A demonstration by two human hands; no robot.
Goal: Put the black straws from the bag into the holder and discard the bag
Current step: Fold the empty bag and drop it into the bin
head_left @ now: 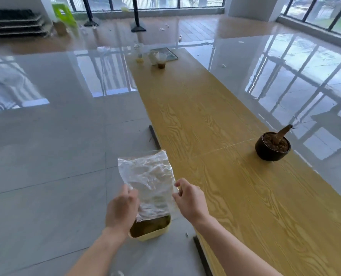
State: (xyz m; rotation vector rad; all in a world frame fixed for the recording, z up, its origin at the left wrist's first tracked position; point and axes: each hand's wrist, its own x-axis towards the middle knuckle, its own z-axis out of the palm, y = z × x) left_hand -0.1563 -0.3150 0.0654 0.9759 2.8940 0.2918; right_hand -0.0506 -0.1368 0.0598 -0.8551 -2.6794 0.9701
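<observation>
One clear plastic bag [147, 180] hangs upright in the air beside the table's [215, 136] left edge, pinched at its two sides: the left hand [121, 210] grips its left margin, the right hand [189, 198] nips its right margin between thumb and fingertips. It looks empty. Straight under it on the floor stands one yellow bin [151, 230], partly hidden by bag and wrist. One dark potted plant [272, 145] sits near the right edge. At the table's far end stand four blurred vessels [154, 58]; straws cannot be made out.
</observation>
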